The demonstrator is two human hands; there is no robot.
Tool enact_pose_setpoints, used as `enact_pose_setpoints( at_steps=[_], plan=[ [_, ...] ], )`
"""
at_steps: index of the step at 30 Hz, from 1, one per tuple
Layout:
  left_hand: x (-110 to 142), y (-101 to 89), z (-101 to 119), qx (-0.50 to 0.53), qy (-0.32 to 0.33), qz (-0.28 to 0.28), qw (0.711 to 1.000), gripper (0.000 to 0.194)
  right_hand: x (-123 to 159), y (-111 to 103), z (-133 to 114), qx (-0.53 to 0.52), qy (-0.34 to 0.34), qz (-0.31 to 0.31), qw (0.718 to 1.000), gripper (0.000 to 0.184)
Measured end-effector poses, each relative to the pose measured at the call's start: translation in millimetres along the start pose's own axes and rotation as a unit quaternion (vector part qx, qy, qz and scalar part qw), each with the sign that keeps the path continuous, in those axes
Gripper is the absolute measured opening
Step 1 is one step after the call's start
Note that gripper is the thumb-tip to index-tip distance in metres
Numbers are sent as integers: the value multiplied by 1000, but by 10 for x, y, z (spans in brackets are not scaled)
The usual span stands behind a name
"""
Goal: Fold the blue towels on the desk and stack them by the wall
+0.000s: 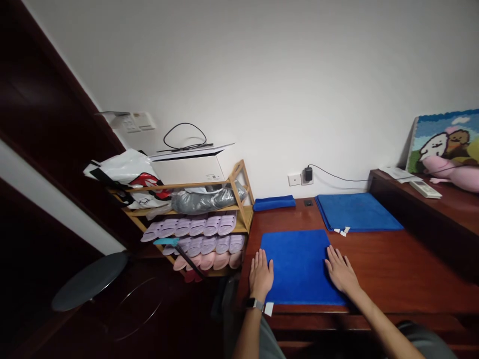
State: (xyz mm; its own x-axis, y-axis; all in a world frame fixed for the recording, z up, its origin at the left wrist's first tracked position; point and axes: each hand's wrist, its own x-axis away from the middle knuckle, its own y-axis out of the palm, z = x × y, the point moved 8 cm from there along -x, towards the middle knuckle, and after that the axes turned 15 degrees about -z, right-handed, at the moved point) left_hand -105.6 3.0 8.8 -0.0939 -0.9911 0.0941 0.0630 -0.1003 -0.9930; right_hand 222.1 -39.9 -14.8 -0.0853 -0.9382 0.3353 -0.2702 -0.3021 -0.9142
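One left hand [261, 275]: flat, grasping nothing, at left edge of blue cloth [297, 269]
Right hand [342, 272]: likewise, at blue cloth's right edge
Cloth stack [357, 212]: beyond blue cloth, rightward

The head camera faces forward and down toward the wall [280, 99] from above and behind the left hand [261, 275] and right hand [342, 271].
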Motion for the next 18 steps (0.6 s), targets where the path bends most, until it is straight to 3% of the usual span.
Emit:
enact_pose_setpoints(
  at_steps=[4, 7, 9, 14, 16, 18],
  plan=[
    [39, -101, 4, -11, 0, 5, 1000, 62, 175, 150, -1, 20, -5, 5, 1000, 72],
    [129, -217, 219, -3, 24, 30, 999, 61, 205, 175, -12, 25, -8, 17, 1000, 72],
    [212, -250, 594, 11, 82, 34, 996, 60, 194, 174, -10, 21, -10, 21, 1000, 72],
    [433, -161, 1903, 49, 275, 3, 960, 60, 190, 176, 13, 23, -30, 36, 999, 69],
    [469, -96, 2225, 55, 303, -16, 951, 61, 201, 188, 1, 42, -49, 37, 997, 67],
    [482, -32, 2313, 54, 306, -37, 950, 63, 210, 195, -12, 56, -60, 36, 996, 66]
  ],
)
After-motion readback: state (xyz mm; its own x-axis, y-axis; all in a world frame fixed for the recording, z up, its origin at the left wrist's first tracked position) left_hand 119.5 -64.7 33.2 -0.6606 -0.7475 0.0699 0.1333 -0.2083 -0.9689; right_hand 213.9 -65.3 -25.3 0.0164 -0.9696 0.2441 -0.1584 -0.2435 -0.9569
